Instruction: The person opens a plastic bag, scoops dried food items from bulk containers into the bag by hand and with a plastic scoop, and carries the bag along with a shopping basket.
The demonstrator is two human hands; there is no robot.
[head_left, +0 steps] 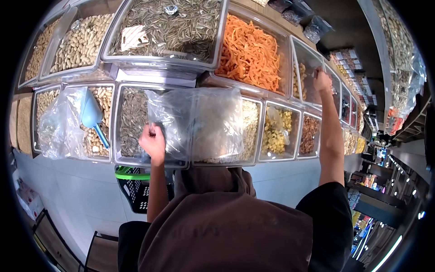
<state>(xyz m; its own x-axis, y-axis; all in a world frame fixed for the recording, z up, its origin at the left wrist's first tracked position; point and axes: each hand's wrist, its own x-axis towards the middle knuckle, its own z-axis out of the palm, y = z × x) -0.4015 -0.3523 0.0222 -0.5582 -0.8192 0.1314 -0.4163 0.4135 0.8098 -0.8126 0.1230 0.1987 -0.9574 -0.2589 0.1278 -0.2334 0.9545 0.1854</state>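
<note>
My left hand (153, 141) is closed at the left edge of a large clear plastic bag (217, 120), its fingers curled on the film. The bag lies spread over bins of sunflower seeds (132, 113) and pale flakes (250, 122). At the upper right, my right hand (322, 82) is closed over a clear-covered bin (309, 56), with a light brown food (302, 79) beside it. What its fingers pinch is too small to make out.
Orange strips (249, 52) fill a raised bin. A blue scoop (91, 113) rests with another plastic bag (61, 122) on the peanuts at the left. Below the counter stands a black basket with a green handle (131, 174). Shelves run down the right side.
</note>
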